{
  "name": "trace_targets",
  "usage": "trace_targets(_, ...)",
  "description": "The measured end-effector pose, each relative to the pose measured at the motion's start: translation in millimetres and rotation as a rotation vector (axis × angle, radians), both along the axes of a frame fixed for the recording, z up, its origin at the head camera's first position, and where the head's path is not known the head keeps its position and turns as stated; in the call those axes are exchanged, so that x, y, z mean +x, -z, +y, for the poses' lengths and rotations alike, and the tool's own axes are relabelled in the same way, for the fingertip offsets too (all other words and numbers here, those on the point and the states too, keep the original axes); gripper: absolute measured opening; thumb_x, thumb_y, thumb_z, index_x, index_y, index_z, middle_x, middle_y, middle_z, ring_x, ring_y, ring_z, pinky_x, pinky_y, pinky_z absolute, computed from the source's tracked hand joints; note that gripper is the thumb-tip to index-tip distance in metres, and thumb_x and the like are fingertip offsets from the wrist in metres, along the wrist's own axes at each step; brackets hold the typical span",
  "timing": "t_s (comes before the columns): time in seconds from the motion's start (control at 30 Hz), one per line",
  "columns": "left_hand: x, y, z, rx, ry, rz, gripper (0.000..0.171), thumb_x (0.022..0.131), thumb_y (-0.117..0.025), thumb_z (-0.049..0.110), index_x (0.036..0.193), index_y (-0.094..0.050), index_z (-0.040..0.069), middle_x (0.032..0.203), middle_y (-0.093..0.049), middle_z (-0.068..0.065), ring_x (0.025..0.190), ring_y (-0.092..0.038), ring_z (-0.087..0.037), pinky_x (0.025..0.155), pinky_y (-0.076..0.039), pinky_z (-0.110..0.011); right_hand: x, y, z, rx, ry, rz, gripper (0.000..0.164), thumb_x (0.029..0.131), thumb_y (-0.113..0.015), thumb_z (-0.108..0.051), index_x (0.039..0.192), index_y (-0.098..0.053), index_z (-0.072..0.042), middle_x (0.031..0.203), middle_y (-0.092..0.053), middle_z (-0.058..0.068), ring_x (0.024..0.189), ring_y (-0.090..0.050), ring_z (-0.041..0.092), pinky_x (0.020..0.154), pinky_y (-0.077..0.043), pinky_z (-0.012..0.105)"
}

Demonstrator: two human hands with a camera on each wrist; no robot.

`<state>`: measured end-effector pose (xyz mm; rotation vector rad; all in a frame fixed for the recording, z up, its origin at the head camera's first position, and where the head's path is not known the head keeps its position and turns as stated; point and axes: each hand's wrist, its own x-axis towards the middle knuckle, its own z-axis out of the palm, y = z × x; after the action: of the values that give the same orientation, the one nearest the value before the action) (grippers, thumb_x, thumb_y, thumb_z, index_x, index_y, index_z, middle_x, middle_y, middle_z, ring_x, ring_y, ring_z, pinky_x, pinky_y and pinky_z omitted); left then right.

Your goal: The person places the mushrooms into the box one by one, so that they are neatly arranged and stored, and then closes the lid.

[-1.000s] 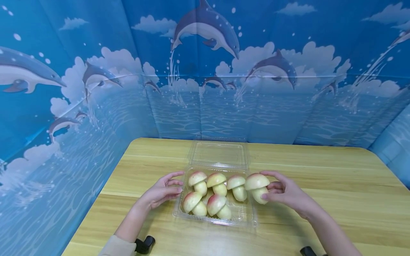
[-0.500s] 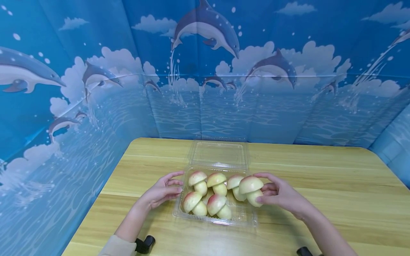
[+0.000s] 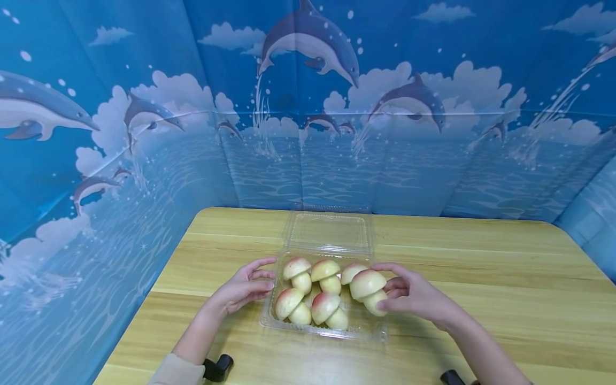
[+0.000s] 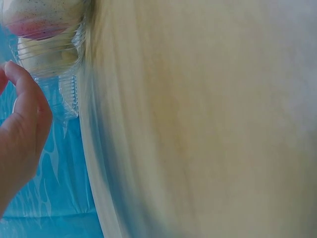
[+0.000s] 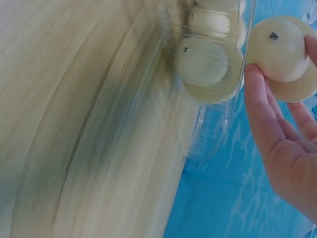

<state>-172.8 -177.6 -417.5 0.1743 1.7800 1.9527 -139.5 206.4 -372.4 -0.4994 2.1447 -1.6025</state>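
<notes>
In the head view my right hand (image 3: pixel 416 294) pinches a pale yellow mushroom (image 3: pixel 368 286) with a pink-tinged cap by its stem. This mushroom is tilted over the right side of a clear plastic box (image 3: pixel 315 332) and partly hides another mushroom (image 3: pixel 351 271) behind it. From the right wrist view, the held mushroom (image 5: pixel 280 49) shows the round end of its stem with a dark mark, above the box wall. Several similar mushrooms lie in the box in two rows. My left hand (image 3: pixel 245 283) is at the box's left side, its fingers loosely bent; contact cannot be told.
The box's hinged clear lid (image 3: pixel 329 230) lies open toward the back of the wooden table (image 3: pixel 457 256). A blue dolphin-print curtain (image 3: pixel 308 160) stands behind and at the sides. Black wrist straps (image 3: pixel 218 369) sit on the forearms.
My right hand has moved left and slightly toward me, bringing the mushroom from the box's right edge to over its right part. The left hand has stayed in place.
</notes>
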Motion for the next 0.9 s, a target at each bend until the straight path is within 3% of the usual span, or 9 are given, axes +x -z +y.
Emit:
trace_targets(0.23,-0.5,0.7,-1.7,0.001,-0.005,-0.002,0.067,0.086,-0.06,-0.002,0.144,-0.026,0.002,0.108,-0.052,-0.01,0.077,-0.057,-0.01,0.07,-0.051,-0.024,-1.2,-3.3,-6.9,0.037,-0.018,0.019,0.07,0.077,-0.075,-0.012,0.136,-0.038,-0.001,0.098,-0.06,0.015,0.088,-0.059,0.029,0.071,-0.053,0.034)
trace_targets(0.63,-3.2,1.2,-2.1,-0.014,0.003,-0.007,0.068,0.085,-0.062,-0.001,0.144,-0.027,0.003,0.108,-0.052,-0.009,0.077,-0.058,-0.01,0.072,-0.051,-0.024,0.1,-3.7,-18.1,0.143,-0.092,0.156,0.064,0.075,-0.077,-0.016,0.13,-0.047,-0.004,0.091,-0.061,0.009,0.081,-0.057,0.02,0.07,-0.051,0.029)
trace_targets(0.8,-3.1,0.6,-1.1,-0.005,0.011,-0.004,0.068,0.086,-0.06,-0.001,0.144,-0.026,0.002,0.107,-0.052,-0.009,0.077,-0.058,-0.01,0.071,-0.052,-0.023,1.2,-3.7,-24.0,0.2,-0.125,0.23,0.047,0.075,-0.068,0.0,0.12,-0.054,-0.003,0.081,-0.06,0.004,0.07,-0.055,0.012,0.059,-0.048,0.025)
trace_targets(0.9,-1.9,-0.1,-1.1,0.004,0.008,-0.008,0.067,0.086,-0.06,-0.003,0.144,-0.026,0.002,0.106,-0.053,-0.008,0.075,-0.058,-0.01,0.07,-0.052,-0.023,1.7,-3.5,-27.3,0.227,-0.14,0.268,0.045,0.072,-0.062,0.008,0.116,-0.057,-0.002,0.078,-0.06,0.002,0.065,-0.051,0.009,0.055,-0.045,0.022)
